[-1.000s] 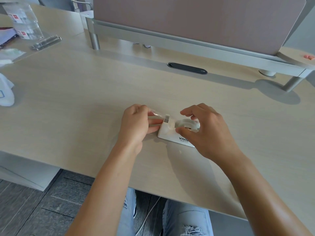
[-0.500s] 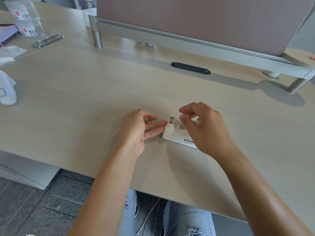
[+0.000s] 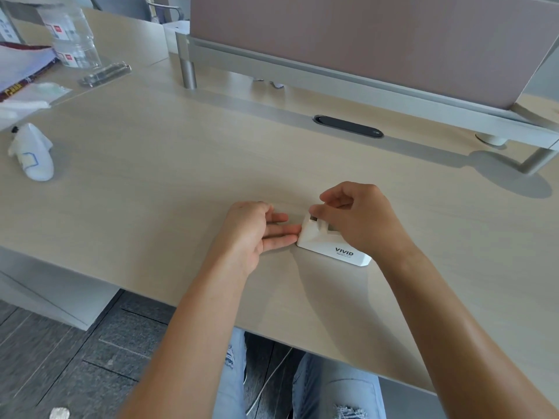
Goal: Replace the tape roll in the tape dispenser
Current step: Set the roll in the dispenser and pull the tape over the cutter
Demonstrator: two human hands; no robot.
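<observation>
A white tape dispenser marked VIVID sits on the pale wooden desk, a little right of centre near the front edge. My right hand lies over its rear half, fingers curled and the thumb tip on the cutter end. The tape roll is hidden under that hand. My left hand rests on the desk just left of the dispenser, its straightened fingertips touching the dispenser's left end, with nothing held in it.
A white mouse-shaped object lies far left. Clear plastic jars, a clear bar and papers sit at the back left. A pink partition on metal legs and a black cable slot run along the back.
My left hand has let go of the tape end and now rests flat against the dispenser. My right hand has shifted from the roll toward the cutter end, hiding the roll.
</observation>
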